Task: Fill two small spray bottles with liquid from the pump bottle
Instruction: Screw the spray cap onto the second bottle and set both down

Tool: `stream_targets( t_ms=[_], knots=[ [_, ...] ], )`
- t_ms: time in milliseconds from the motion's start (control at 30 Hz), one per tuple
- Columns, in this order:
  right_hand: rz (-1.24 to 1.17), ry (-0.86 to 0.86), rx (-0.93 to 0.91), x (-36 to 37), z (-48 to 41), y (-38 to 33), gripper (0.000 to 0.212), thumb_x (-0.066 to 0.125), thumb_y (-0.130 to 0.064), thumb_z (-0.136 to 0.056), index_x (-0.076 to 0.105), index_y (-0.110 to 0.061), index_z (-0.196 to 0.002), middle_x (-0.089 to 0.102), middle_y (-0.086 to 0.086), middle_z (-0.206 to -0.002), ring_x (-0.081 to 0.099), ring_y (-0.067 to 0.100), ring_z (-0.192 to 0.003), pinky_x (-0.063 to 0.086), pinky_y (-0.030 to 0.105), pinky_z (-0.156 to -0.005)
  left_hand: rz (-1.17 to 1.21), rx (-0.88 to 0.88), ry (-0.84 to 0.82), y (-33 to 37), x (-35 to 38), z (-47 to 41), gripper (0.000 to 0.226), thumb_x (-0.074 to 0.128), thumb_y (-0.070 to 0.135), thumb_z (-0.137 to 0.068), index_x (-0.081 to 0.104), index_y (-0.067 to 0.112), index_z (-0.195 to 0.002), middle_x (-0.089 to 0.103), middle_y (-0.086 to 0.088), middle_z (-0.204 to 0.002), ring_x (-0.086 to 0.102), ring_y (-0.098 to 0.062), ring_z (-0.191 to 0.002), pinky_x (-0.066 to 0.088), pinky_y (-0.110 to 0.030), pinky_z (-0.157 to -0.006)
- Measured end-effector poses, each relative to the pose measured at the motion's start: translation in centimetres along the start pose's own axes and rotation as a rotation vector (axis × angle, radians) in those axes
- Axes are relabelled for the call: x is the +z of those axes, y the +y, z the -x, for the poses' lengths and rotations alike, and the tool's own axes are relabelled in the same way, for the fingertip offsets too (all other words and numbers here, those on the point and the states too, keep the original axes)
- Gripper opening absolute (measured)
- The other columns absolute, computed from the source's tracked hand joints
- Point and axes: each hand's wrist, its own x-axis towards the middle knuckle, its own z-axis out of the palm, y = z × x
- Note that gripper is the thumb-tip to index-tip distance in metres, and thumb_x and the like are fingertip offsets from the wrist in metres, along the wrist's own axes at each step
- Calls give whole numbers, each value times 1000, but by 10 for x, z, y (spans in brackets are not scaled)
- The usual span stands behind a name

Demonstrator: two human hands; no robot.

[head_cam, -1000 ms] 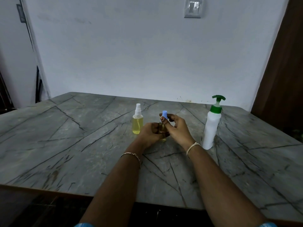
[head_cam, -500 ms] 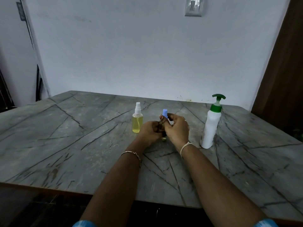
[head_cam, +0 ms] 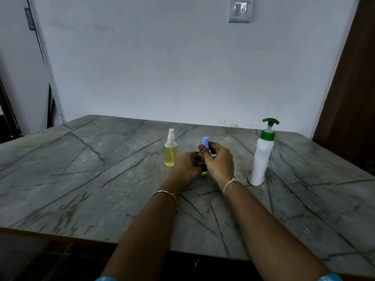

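Note:
A small spray bottle with a blue top [head_cam: 205,141] stands at the middle of the grey marble table [head_cam: 81,179]. My left hand [head_cam: 187,166] is wrapped around its body, which holds yellow liquid and is mostly hidden. My right hand [head_cam: 220,161] pinches the blue top from the right. To the left stands a second small spray bottle [head_cam: 171,152] with a white top, full of yellow liquid and untouched. The white pump bottle [head_cam: 261,157] with a green pump head stands upright to the right of my hands.
A pale wall rises just behind the table's far edge, with a switch plate [head_cam: 239,10] high up. A dark wooden door frame [head_cam: 349,88] stands at the right. The table's near edge runs across the bottom of the view.
My right hand has turned a little on the blue top and its wrist has shifted slightly left. The bottles on the table have not moved.

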Motion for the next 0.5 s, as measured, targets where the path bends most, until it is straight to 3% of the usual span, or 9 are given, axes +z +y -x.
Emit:
stream_targets(
  t_ms=[100, 233, 433, 500],
  knots=[
    [-48, -38, 2, -2, 1, -1, 33, 62, -53, -84, 68, -27, -104, 68, -7, -98, 60, 15, -96, 52, 39, -83, -17, 2, 52, 1, 2, 3, 31, 71, 9, -79, 64, 6, -109, 67, -2, -91, 62, -11, -81, 43, -13, -68],
    [-67, -59, -14, -7, 2, -2, 23, 70, -44, -82, 65, -28, -97, 67, -9, -93, 61, 10, -87, 51, 31, -76, -48, 20, 115, 2, 5, 3, 38, 75, 12, -75, 65, 7, -111, 71, -7, -101, 66, -17, -89, 51, -23, -78],
    [-41, -87, 3, -9, 2, 2, 33, 78, -33, -75, 64, -26, -105, 68, -8, -100, 63, 9, -86, 54, 35, -81, -85, 27, 205, -2, 4, 2, 28, 79, 14, -71, 69, 9, -97, 71, -7, -93, 67, -17, -79, 56, -34, -77],
    [-46, -97, 16, -10, 3, 3, 36, 81, -31, -73, 63, -27, -104, 68, -7, -100, 64, 8, -84, 55, 35, -81, -74, 28, 202, -2, 4, 3, 33, 79, 12, -70, 68, 8, -101, 70, -7, -95, 67, -20, -81, 56, -39, -78]
  ],
)
